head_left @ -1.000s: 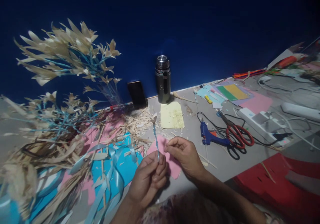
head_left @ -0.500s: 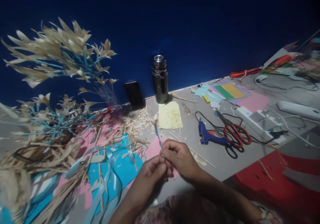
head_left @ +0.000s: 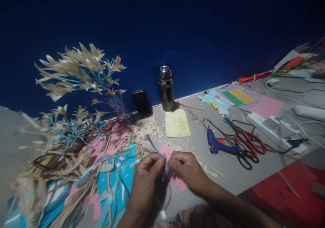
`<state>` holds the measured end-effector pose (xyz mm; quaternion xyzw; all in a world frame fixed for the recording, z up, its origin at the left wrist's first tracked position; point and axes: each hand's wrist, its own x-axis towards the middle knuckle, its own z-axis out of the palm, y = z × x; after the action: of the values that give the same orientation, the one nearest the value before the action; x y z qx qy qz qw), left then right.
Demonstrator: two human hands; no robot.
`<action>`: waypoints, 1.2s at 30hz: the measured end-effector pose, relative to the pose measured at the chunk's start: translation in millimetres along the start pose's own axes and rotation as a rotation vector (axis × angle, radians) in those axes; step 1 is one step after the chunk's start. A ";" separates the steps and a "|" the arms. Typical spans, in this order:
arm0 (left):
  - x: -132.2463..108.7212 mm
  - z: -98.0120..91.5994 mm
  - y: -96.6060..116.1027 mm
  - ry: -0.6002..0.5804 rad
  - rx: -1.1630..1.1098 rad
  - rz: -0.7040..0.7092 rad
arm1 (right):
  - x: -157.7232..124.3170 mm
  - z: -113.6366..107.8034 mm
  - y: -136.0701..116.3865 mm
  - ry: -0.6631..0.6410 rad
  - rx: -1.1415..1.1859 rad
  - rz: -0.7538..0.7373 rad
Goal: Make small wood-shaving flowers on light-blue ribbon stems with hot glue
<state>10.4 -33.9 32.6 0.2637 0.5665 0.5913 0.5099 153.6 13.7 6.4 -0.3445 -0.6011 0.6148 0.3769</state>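
**Station 1:** State the location of the workpiece.

**Station 2:** On my head feed, the blue-wrapped stem (head_left: 153,145) is above the table's near side, slanted, its pale tip pointing away and to the left.

**Station 1:** Report finger status.

**Station 2:** My left hand (head_left: 146,177) pinches the stem between thumb and fingers. My right hand (head_left: 188,168) is beside its lower end, fingers curled and tips drawn together; I cannot tell whether they grip anything.

**Station 1:** List adjacent items.

**Station 2:** Beneath the hands I see pink paper (head_left: 179,184). Beyond it lies a yellow sheet (head_left: 175,128), with an upright flask (head_left: 167,94) just behind. Left of the flask, a phone (head_left: 142,104) leans upright.

**Station 1:** Outer zones?

**Station 2:** Right: a blue glue gun (head_left: 215,146), red-handled scissors (head_left: 244,133) and a power strip (head_left: 256,120). Left: pale flowers (head_left: 86,67) on blue stems.
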 end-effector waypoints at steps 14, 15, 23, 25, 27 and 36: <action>2.3 4.8 -8.6 -0.015 -0.138 -0.078 | -5.6 3.0 5.6 0.019 0.263 0.225; 1.2 6.0 -8.1 -0.011 -0.133 -0.072 | -5.9 3.4 6.4 0.015 0.254 0.238; -0.1 1.3 -8.3 -0.035 0.057 0.036 | -3.9 7.3 14.9 0.030 0.201 0.282; 0.3 -0.4 -12.7 -0.081 0.087 0.035 | -1.3 5.9 16.7 0.096 0.224 0.204; 0.5 -0.5 -18.9 -0.076 0.098 0.086 | 1.0 4.7 19.3 0.135 0.231 0.155; 4.4 -0.2 -28.7 -0.075 0.339 0.378 | 4.1 4.0 30.8 0.144 0.249 0.160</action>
<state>17.4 -34.7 4.4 0.4683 0.5787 0.5625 0.3597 146.6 15.6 -24.1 -0.3851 -0.4624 0.6864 0.4084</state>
